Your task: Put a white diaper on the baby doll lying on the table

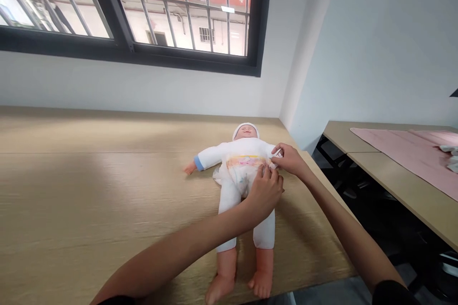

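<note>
A baby doll (246, 146) in a white cap and white suit with a blue cuff lies on its back, its bare feet toward me. Round its hips is a white diaper (234, 171) with a printed orange and pink band across the waist. My left hand (265, 193) reaches over the doll's leg, fingers bent and closed on the diaper's front near the right-hand side. Just above it, my right hand (289, 158) pinches the white edge of the diaper at that same side. The fingertips partly hide the spot they hold.
The doll rests on a wooden table (107, 200) near its right edge. Past a dark gap, a second table (390, 171) carries a pink cloth (404, 147) with white fabric (452, 157) on it. A barred window (186, 14) is in the wall behind.
</note>
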`<state>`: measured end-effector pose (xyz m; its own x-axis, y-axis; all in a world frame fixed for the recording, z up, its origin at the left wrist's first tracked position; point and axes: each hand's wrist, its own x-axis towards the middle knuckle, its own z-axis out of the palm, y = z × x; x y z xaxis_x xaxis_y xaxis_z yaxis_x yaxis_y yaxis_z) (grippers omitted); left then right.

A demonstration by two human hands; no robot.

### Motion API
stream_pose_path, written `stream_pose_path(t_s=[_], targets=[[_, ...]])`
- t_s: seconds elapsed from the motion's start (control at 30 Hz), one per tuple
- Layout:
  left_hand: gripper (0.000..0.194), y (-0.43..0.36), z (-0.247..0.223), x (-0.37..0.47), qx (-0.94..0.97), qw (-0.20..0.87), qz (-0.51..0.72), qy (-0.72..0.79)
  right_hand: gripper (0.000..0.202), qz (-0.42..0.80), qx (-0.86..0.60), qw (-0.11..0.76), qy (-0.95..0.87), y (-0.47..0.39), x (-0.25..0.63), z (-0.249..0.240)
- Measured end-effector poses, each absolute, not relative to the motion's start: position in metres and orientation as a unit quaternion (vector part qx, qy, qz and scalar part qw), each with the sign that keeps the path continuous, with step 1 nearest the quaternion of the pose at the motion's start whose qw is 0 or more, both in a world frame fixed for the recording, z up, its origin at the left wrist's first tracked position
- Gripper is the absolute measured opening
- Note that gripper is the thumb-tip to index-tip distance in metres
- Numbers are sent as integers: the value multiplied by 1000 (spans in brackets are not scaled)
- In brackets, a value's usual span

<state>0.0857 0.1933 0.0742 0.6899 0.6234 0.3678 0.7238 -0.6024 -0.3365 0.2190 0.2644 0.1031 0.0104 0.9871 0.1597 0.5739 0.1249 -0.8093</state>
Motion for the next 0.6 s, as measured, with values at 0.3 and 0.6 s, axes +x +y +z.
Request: stream_pose_path(t_s=[0.3,0.6], targets=[[25,190,74,86,-907,220,-106,-342,27,213,-622,180,-732,263,200,133],[31,190,64,89,-911,207,-119,-336,27,268,-624,169,-715,262,187,143]])
